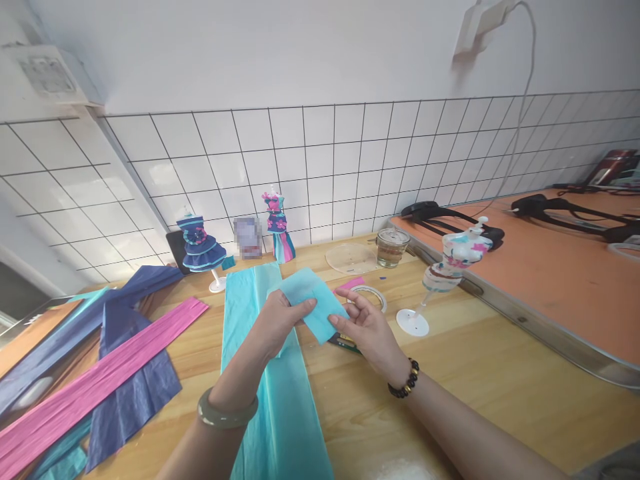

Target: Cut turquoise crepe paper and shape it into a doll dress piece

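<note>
A small folded piece of light-blue crepe paper (313,303) is held up between both hands. My left hand (280,320) grips its left side, thumb on top. My right hand (367,330) pinches its lower right corner between thumb and index finger, the other fingers curled loosely. Beneath them a long turquoise crepe paper strip (280,413) runs from the table's front edge toward the back. A dark tool (345,342), mostly hidden, lies under my right hand. Behind that hand are a roll of tape (383,298) and a pink paper scrap (353,283).
A small dress form (453,267) stands at right; two dressed ones, in blue (200,243) and in pink and blue (277,227), stand at the back. A glass of liquid (393,248) is near the orange surface (565,267). Pink (110,367) and navy paper (145,407) lie left.
</note>
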The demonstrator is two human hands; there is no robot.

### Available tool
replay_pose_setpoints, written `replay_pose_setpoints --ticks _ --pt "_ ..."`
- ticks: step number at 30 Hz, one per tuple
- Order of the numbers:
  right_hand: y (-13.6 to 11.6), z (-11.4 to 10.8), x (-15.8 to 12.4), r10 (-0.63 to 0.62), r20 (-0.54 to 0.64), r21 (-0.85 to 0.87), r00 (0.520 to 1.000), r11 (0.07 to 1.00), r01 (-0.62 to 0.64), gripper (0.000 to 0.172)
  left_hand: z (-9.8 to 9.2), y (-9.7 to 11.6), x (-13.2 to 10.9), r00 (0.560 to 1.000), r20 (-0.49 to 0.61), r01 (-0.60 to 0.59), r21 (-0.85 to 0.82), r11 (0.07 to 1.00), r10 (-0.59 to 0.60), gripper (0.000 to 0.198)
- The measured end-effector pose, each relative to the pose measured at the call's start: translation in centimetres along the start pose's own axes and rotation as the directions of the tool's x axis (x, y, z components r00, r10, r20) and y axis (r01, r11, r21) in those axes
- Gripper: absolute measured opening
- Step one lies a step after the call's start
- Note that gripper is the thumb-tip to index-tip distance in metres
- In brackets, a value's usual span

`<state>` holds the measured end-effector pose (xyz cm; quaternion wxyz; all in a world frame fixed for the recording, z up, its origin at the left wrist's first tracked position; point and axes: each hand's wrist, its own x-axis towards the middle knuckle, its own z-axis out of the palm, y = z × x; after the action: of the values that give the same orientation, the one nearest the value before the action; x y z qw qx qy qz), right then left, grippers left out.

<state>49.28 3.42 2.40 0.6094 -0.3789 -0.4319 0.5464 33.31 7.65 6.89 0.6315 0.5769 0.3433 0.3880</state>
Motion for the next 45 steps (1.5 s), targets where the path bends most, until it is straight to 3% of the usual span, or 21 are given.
replay_pose_setpoints --ticks 22,28,33,35,40,45 --pt "0.29 0.03 0.07 -0.014 -0.006 -0.027 1.0 1.0 0.014 0.055 -0.08 0.0 0.15 0.999 0.043 0.024 -0.058 0.998 -0.021 0.036" --pt "0.09 0.1 0.0 -0.003 -0.001 -0.013 1.0 1.0 0.003 0.055 -0.11 -0.15 0.2 0.999 0.052 0.009 -0.05 0.999 -0.006 0.026" --pt "-0.08 0.01 -0.02 -0.052 -0.026 -0.029 0.998 0.998 0.051 0.047 0.03 -0.19 -0.03 0.999 0.023 0.03 0.07 0.997 -0.031 0.021" --pt "-0.14 -0.06 0.0 -0.068 -0.039 -0.019 0.997 0.998 0.067 0.045 0.18 -0.07 -0.2 0.998 0.05 0.034 0.113 0.993 -0.04 0.022" --pt "-0.19 -0.21 0.04 -0.029 -0.025 0.01 0.999 1.0 0.029 0.047 0.76 0.5 -0.56 0.97 0.241 0.006 0.147 0.989 -0.042 0.024" --pt "0.03 -0.42 0.21 -0.067 -0.065 0.033 0.996 0.997 0.069 0.048 0.62 0.2 -0.5 0.964 0.246 0.051 0.182 0.982 -0.096 0.031"
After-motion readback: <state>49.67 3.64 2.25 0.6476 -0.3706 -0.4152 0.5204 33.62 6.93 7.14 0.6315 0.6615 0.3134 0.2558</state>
